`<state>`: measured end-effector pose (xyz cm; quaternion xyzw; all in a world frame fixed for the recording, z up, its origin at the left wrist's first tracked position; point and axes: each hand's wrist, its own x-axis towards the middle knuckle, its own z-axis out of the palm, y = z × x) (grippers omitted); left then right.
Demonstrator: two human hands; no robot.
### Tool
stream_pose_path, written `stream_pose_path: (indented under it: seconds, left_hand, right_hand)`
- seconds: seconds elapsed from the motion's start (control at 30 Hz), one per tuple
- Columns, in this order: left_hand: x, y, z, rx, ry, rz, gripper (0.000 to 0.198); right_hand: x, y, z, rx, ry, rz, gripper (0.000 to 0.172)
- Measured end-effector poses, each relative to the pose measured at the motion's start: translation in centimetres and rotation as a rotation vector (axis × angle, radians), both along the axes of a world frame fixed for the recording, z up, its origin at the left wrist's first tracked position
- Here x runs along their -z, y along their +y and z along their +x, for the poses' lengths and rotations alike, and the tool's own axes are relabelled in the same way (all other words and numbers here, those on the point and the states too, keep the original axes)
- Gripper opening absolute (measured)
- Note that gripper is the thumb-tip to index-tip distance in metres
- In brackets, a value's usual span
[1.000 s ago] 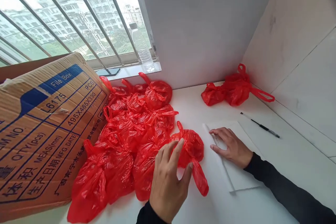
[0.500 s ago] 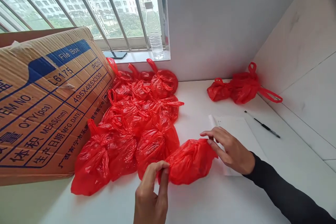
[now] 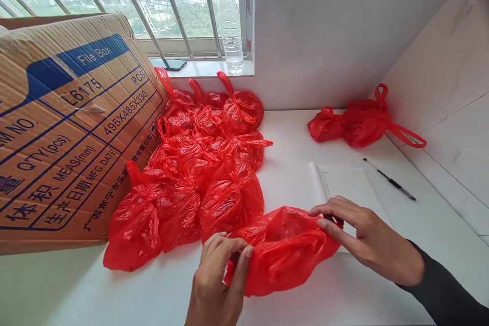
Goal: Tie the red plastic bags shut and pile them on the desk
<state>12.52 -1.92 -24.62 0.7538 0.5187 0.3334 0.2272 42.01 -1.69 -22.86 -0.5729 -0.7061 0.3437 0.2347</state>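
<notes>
Between my hands, near the front of the white table, is a red plastic bag with its mouth partly spread. My left hand pinches the bag's left edge between thumb and fingers. On the other side, my right hand grips the right edge, thumb in front and fingers behind. What lies inside the bag is hidden. Just beyond and to the left sit several knotted red plastic bags, packed close together; the nearest touches the held bag or lies right behind it.
A large cardboard box leans at the left. A notebook and a black pen lie to the right, with more red bags in the far corner. On the windowsill are a water bottle and a phone.
The held bag's mouth has opened wider, and the bag has come a little nearer. My right hand has moved right and down, away from my left. The view has shifted slightly.
</notes>
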Motion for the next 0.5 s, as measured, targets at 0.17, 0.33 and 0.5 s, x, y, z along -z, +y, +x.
stream_pose_path:
  seconds: [0.17,0.33,0.5]
  left_hand:
    - [-1.0,-1.2,-0.2,-0.054,0.047,-0.036,0.045]
    - [-1.8,-0.7,1.7,0.050,0.074,-0.009,0.031]
    - [-2.4,-0.9,0.5,-0.080,-0.195,-0.242,0.007]
  right_hand:
    - [-0.6,-0.9,0.5,-0.013,-0.009,-0.101,0.027]
    - [-1.1,-1.4,-0.8,-0.149,-0.045,-0.041,0.023]
    - [-1.0,-2.1,-0.8,-0.171,-0.006,0.044,0.017]
